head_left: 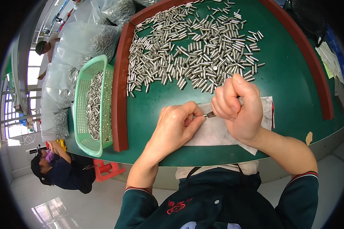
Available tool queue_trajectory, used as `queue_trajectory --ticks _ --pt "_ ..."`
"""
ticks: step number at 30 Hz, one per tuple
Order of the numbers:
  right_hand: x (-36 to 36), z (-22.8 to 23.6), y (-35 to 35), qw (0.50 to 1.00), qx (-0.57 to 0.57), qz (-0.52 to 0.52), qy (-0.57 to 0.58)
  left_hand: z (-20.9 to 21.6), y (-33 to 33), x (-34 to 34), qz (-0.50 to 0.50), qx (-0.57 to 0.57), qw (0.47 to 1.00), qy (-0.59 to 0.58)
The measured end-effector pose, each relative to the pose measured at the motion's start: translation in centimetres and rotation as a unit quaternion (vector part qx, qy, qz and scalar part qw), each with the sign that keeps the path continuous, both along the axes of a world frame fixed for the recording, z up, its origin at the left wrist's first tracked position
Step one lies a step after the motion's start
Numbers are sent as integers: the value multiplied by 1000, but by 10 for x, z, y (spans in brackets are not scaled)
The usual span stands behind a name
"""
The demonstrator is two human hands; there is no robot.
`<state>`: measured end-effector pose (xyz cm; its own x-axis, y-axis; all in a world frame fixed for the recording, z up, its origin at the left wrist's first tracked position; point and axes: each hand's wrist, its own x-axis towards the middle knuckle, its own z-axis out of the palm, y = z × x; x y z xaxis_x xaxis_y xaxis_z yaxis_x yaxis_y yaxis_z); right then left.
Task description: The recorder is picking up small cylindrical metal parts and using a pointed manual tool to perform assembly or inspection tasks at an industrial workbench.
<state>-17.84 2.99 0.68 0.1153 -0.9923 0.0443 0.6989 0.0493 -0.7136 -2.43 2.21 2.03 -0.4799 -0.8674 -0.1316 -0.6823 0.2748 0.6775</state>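
Note:
My left hand (177,124) is closed in a pinch, thumb against forefinger; whatever lies between its fingertips is mostly hidden. My right hand (238,108) is curled in a fist around a slim tool with a grey metal tip (211,114). The tool's handle is covered by the fingers, so its kind cannot be told. Its tip points left and meets the left fingertips. Both hands are above a whitish, stained cloth or sheet (214,134) at the near side of the green table. Beyond them spreads a pile of short, shiny metal pins (202,45).
Dark red rails (121,95) border the green tabletop (294,84). Left of the rail stands a light green plastic basket (80,110) with metal pins inside. Clear bags of pins (103,40) lie farther left. Two people and a red stool (107,170) are at the left.

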Motion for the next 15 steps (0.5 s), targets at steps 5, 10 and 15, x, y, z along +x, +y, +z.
queue_trajectory --ticks 5,10,15 --pt "1 -1 0 1000 2 1 2 -1 0 0 2 -6 1000 10" --pt "2 -2 1 1000 -15 -4 0 0 1 0 4 1 1000 8" --pt "2 -2 2 1000 -11 -5 8 -2 0 0 7 10 1000 16"
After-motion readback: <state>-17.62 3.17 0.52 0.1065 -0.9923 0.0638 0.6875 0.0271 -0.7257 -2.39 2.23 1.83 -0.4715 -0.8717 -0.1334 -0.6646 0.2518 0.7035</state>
